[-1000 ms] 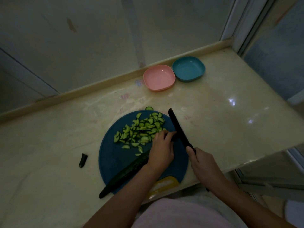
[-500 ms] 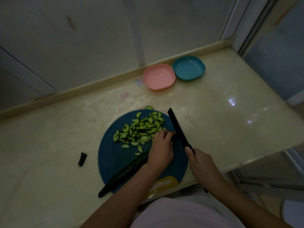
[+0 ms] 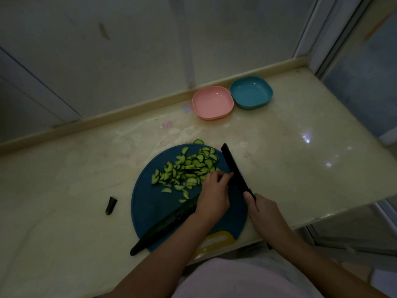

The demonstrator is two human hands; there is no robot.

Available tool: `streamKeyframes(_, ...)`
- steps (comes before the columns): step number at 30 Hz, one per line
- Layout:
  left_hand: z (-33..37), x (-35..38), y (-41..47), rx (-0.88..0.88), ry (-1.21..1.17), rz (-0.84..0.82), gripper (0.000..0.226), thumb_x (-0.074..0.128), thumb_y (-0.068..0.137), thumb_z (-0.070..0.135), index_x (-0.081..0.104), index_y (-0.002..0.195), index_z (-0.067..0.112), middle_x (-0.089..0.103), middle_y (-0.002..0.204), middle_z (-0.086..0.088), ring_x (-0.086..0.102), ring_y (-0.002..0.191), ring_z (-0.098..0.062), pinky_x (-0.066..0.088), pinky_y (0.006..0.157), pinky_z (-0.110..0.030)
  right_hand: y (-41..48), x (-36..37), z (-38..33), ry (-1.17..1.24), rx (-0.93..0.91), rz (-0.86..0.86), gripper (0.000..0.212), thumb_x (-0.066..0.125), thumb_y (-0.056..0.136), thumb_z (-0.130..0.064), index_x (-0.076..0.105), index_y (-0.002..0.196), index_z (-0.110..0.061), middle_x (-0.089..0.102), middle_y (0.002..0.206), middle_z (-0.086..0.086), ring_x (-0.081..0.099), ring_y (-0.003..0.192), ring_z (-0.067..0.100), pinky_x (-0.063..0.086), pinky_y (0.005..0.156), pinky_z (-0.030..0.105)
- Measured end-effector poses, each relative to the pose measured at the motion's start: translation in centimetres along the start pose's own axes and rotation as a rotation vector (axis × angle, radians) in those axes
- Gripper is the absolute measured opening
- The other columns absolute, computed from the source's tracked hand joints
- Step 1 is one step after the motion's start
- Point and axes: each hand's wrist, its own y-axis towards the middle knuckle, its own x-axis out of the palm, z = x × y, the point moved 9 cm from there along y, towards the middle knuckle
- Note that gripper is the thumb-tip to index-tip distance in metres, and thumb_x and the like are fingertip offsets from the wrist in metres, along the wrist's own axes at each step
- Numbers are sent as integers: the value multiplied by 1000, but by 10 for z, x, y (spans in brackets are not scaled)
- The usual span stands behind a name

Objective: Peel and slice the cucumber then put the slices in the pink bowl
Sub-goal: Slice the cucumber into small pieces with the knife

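Dim counter (image 3: 75, 179), cucumber (image 3: 167, 224) under left hand (image 3: 213, 196)

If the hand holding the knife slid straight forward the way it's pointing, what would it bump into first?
Most likely the pink bowl. The right hand aims the knife away and slightly left; past its tip lies bare counter until that bowl, though depth is unclear.

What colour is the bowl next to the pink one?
Teal blue. The teal bowl beside the pink bowl shows clearly in the head view.
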Motion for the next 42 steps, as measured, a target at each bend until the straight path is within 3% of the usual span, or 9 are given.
streamKeyframes(18,-4,3,0,0,-21,1,34,51,88,4,55,122,7,53,104,-11,46,96,-26,43,82,-35,-9,-1,-6,22,-3,-6,43,28,98,-43,46,69,-16,52,65,0,47,56,8,29,47,17)
streamKeyframes(37,-4,0,0,-7,-38,15,28,53,89,4,56,117,6,53,102,-10,44,96,-23,38,82,-29,-9,0,-9,45,-3,5,46,27,97,-45,48,69,-14,56,66,4,49,57,12,34,51,23)
streamKeyframes(42,-4,0,0,-6,-45,21,25,53,88,4,58,113,6,53,100,-9,45,95,-22,41,80,-31,-12,1,-11,39,8,8,44,28,97,-44,44,67,-16,52,65,1,48,57,9,30,48,19)
